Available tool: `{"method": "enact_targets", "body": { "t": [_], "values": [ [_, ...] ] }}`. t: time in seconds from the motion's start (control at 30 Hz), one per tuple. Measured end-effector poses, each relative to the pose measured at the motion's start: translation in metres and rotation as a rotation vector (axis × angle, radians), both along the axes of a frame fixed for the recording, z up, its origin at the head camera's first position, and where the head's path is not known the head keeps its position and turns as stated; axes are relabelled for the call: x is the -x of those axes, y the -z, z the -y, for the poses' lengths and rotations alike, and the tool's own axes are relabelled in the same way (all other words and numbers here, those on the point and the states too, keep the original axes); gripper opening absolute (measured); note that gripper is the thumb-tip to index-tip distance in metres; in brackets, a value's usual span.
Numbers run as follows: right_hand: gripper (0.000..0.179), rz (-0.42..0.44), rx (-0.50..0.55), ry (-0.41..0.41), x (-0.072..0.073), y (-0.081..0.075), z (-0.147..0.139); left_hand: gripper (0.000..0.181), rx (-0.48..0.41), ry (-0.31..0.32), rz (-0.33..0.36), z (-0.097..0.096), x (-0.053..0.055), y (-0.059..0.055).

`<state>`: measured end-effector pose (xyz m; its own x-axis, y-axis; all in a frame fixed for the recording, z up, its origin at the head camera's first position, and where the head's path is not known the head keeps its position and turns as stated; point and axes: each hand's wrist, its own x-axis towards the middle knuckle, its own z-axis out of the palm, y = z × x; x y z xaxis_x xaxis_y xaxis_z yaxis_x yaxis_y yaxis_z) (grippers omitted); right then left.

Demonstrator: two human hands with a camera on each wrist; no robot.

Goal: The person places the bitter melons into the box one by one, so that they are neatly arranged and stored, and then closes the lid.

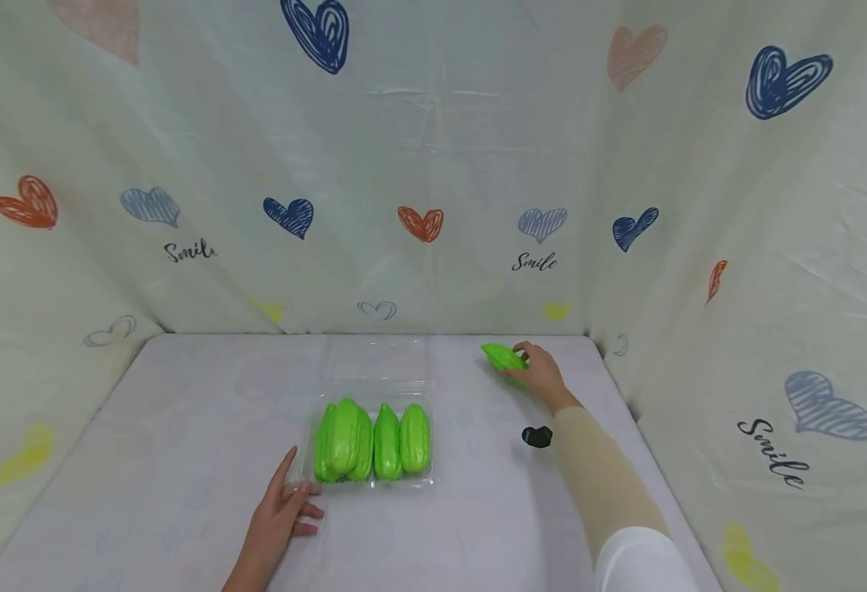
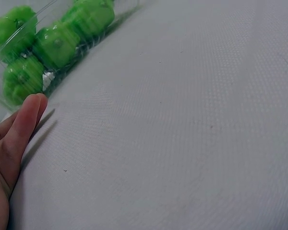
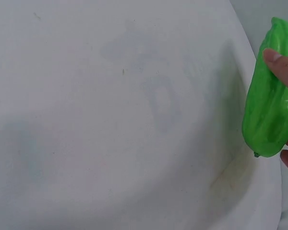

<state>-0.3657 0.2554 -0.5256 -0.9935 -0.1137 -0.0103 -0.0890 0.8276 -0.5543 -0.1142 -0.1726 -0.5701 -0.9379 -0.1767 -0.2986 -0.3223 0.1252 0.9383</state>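
Note:
At the table's far right, my right hand (image 1: 540,374) holds a bright green ridged gourd (image 1: 503,357). The right wrist view shows the thumb across the side of this gourd (image 3: 269,110), which has a tapered tip and a small stem at its rounded end. A clear plastic box (image 1: 404,485) with its lid (image 1: 377,362) folded back stands at the table's middle. Several more green gourds (image 1: 387,444) lie in it, some stacked on the left side. My left hand (image 1: 274,518) rests by the box's near left corner, fingers extended and fingertips right at its edge.
A white cloth covers the table (image 1: 182,427), and a curtain (image 1: 463,164) printed with hearts hangs along the back and sides. A small black object (image 1: 537,437) shows beside my right forearm.

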Motion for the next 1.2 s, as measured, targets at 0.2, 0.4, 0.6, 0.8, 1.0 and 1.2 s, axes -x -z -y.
{"method": "enact_targets", "body": {
  "t": [0.2, 0.4, 0.6, 0.8, 1.0, 1.2],
  "values": [
    [0.059, 0.028, 0.063, 0.004, -0.004, -0.002, 0.002, 0.067, -0.017, -0.004, -0.017, 0.000, 0.002, 0.002],
    [0.057, 0.034, 0.142, -0.030, -0.013, -0.009, 0.008, 0.068, -0.013, -0.007, -0.018, -0.002, 0.004, 0.004],
    [0.057, 0.045, 0.188, -0.051, -0.025, -0.010, 0.019, 0.067, 0.005, -0.010, -0.023, -0.002, 0.004, 0.003],
    [0.057, 0.054, 0.229, -0.009, -0.037, -0.016, 0.035, 0.067, 0.000, 0.000, -0.041, -0.003, 0.003, 0.002],
    [0.058, 0.047, 0.230, -0.023, -0.049, -0.025, 0.051, 0.067, -0.004, 0.003, -0.048, -0.002, 0.001, 0.000],
    [0.060, 0.030, 0.273, -0.045, -0.060, -0.034, 0.063, 0.068, -0.008, 0.000, -0.036, 0.000, -0.001, 0.001]
  ]
}}
